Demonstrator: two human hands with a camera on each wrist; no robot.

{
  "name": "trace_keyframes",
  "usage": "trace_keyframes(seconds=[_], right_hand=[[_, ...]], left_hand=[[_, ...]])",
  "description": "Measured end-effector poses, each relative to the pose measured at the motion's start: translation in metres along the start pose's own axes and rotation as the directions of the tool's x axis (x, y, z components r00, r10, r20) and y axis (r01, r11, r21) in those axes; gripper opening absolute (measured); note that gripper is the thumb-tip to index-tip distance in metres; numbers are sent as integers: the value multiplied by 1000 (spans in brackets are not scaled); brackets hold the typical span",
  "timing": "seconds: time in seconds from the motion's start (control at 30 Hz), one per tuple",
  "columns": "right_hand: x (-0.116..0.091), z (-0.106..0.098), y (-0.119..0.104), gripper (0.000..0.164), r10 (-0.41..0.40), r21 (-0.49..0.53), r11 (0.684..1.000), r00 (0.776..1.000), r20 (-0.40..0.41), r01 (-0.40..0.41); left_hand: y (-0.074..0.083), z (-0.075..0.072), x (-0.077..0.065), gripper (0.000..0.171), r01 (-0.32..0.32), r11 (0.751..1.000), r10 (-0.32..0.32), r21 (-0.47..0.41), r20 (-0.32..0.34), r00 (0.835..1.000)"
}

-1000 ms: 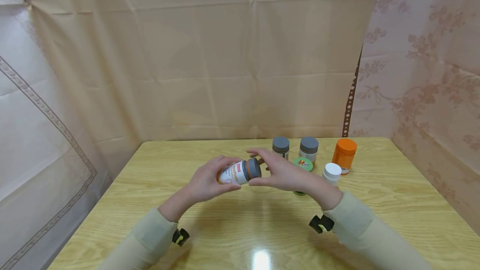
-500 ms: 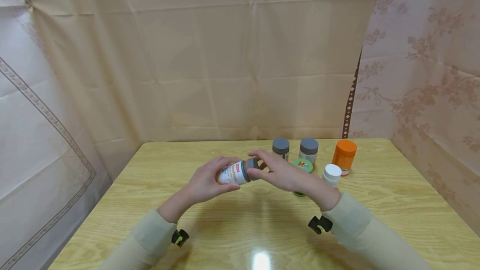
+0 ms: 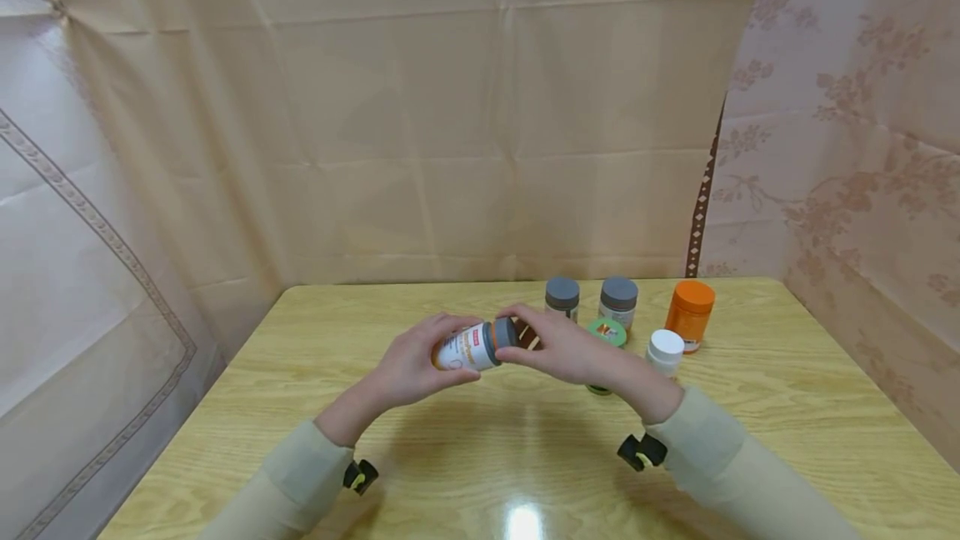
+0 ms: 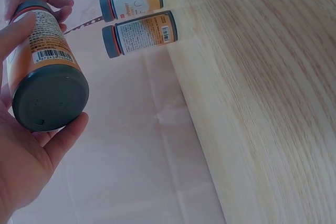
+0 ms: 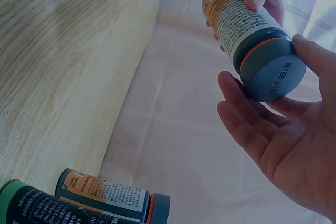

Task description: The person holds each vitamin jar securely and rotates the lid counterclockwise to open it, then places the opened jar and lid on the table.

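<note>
My left hand (image 3: 408, 363) grips a white-and-orange supplement bottle (image 3: 467, 347) around its body, above the table. The bottle lies tilted on its side, its dark grey cap (image 3: 506, 333) towards the right. My right hand (image 3: 558, 346) holds that cap between thumb and fingers. In the right wrist view, the thumb presses one edge of the cap (image 5: 275, 77) and the fingers curl under the opposite side. A thin orange ring shows between cap and body. The left wrist view shows the bottle's dark base (image 4: 50, 98) facing the camera.
On the wooden table (image 3: 360, 307), behind and right of my hands, stand two grey-capped bottles, one (image 3: 562, 293) left of the other (image 3: 618, 295). Near them are a green-lidded container (image 3: 609, 330), a white-capped bottle (image 3: 665, 347) and an orange jar (image 3: 690, 315). Cloth hangs behind.
My right hand, spread open beside the cap a second ago, has closed its thumb and fingers onto it. The left hand and bottle have hardly moved.
</note>
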State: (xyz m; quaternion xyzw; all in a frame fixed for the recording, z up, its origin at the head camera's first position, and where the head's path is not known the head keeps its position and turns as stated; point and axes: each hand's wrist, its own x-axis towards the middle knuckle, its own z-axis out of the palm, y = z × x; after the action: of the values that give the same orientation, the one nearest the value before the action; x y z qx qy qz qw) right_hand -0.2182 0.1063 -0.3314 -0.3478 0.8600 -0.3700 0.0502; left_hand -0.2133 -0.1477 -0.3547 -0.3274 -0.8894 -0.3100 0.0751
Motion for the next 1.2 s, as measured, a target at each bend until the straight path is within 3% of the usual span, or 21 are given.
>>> trace_keyframes(seconds=[0.37,0.57,0.87,1.2], right_hand=[[-5,-1,-2,61,-111,-135,985,993,-35,106],[-4,-1,-3,69,-52,-137,990,997,-56,44],[-1,-2,-3,61,62,-75,995,997,-46,-65],[0,0,-1,59,111,-69,991,994,-6,-111]], left_hand=[[0,1,0,59,-1,1000,1,14,-11,1000],[1,0,0,60,4,1000,-4,9,-6,1000],[1,-1,1,60,13,1000,-13,8,-7,1000],[1,-1,2,59,6,1000,-6,1,1,1000]])
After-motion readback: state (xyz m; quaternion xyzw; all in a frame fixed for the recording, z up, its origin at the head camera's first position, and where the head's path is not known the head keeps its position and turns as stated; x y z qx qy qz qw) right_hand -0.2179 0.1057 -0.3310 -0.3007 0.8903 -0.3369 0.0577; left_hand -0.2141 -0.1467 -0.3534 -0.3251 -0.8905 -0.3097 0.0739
